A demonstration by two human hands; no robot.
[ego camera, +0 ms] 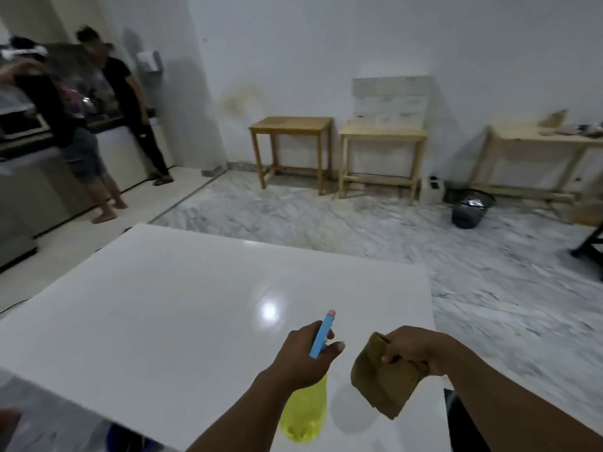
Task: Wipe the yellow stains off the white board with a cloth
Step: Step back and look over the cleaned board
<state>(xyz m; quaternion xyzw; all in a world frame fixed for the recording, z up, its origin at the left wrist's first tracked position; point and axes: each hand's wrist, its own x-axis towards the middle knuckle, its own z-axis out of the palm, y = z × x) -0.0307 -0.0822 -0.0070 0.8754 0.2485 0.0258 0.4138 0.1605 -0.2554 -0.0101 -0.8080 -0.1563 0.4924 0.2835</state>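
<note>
White board gleams glossy while left hand grips a spray bottle, right hand clutches brown cloth.

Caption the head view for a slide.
Left hand grips a yellow spray bottle, right hand holds a brown cloth above the glossy white board.

glossy white board lying flat, brown cloth hanging crumpled above it

Ahead of you, against the white wall, a brown wooden side table stands just beside a pale wooden table with a whitish slatted panel on it. A black mesh wastebasket sits on the grey-veined marble floor. To your left, a person in black clothes and a person in grey shorts stand at a grey counter.
</note>
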